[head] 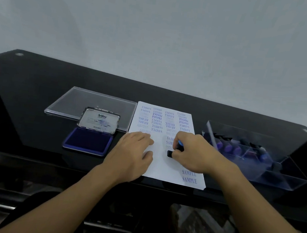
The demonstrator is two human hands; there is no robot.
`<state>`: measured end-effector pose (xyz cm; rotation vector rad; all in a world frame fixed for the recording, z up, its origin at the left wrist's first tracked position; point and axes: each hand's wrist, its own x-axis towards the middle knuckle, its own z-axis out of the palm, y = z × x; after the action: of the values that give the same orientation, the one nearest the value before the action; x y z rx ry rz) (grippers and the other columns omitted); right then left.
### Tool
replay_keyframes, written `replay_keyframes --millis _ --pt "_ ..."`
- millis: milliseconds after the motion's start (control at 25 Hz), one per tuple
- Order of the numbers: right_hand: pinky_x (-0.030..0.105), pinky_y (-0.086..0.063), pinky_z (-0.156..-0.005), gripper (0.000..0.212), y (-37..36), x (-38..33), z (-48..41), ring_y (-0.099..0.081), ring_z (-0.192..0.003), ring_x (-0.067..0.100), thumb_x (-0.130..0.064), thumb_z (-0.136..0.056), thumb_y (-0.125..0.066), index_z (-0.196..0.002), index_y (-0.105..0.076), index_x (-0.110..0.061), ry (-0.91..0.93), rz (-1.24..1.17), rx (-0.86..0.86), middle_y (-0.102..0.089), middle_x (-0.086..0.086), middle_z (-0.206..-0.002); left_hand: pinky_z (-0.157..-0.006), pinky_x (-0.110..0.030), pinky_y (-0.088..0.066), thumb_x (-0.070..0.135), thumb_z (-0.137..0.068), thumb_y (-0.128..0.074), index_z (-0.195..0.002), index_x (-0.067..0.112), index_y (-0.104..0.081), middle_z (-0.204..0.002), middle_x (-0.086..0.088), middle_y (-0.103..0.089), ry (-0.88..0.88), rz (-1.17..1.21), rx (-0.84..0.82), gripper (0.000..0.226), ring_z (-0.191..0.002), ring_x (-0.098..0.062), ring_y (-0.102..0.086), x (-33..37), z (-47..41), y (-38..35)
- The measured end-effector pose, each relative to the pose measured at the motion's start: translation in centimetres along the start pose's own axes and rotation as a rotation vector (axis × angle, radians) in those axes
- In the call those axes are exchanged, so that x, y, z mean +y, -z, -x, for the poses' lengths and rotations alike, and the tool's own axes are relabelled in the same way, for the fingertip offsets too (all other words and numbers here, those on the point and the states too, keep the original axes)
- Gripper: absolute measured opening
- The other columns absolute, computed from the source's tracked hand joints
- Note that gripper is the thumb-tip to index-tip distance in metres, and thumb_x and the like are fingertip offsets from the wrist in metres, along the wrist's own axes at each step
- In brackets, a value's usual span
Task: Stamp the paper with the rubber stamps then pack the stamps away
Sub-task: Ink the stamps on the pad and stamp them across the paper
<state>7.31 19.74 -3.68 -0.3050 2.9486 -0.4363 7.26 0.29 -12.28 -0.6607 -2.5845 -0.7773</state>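
White paper (159, 165) lay on the black table (36, 86), printed with rows of blue words. My left hand (134, 152) rested flat on its left edge, fingers nearly straight. My right hand (194, 154) gripped a stamp (179, 146) with a blue top, its black base down on the sheet. An open ink pad (88, 141) sat to the left, and the other stamps (229, 148) stood in a clear box (286, 181) at the right.

One paper (159, 167), one ink pad (88, 140), one lid (92, 100), one box (286, 178), one held stamp (170, 154)
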Motion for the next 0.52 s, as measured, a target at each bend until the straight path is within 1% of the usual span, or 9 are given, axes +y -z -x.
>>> replay_keyframes --millis 80,200,320,520 --pt "0.031 -0.048 -0.069 0.01 -0.3 -0.1 -0.2 -0.057 -0.08 0.017 -0.03 -0.093 -0.061 -0.091 -0.054 -0.024 -0.001 0.013 -0.002 -0.061 -0.004 -0.093 -0.101 -0.011 -0.01 0.025 -0.088 -0.05 -0.115 0.009 -0.065 -0.122 -0.004 -0.062 -0.004 0.003 0.0 0.036 -0.117 -0.012 -0.041 0.1 0.0 0.1" --pt "0.033 -0.048 -0.066 0.011 -1.2 -0.1 -0.5 -0.056 -0.076 0.016 -0.031 -0.093 -0.058 -0.088 -0.05 -0.025 -0.012 0.047 -0.013 -0.06 -0.003 -0.089 -0.1 -0.008 -0.008 0.027 -0.089 -0.047 -0.118 0.01 -0.063 -0.125 -0.002 -0.06 -0.023 -0.006 0.003 0.037 -0.117 -0.009 -0.038 0.1 0.1 0.2" --pt "0.035 -0.047 -0.065 0.014 -1.6 -0.1 -0.7 -0.056 -0.075 0.018 -0.032 -0.092 -0.056 -0.085 -0.046 -0.026 -0.014 0.075 -0.016 -0.06 -0.002 -0.086 -0.1 -0.006 -0.004 0.029 -0.091 -0.046 -0.122 0.013 -0.061 -0.129 0.001 -0.057 -0.019 0.0 0.001 0.038 -0.122 -0.009 -0.038 -0.1 0.0 0.1" --pt "0.036 -0.044 -0.062 0.015 -1.9 -0.1 -0.4 -0.052 -0.071 0.019 -0.029 -0.092 -0.054 -0.085 -0.043 -0.024 -0.012 0.047 0.011 -0.059 0.001 -0.084 -0.104 -0.013 -0.011 0.032 -0.09 -0.043 -0.122 0.013 -0.061 -0.131 0.001 -0.056 -0.01 -0.009 -0.011 0.041 -0.125 -0.012 -0.041 -0.3 0.1 0.0"
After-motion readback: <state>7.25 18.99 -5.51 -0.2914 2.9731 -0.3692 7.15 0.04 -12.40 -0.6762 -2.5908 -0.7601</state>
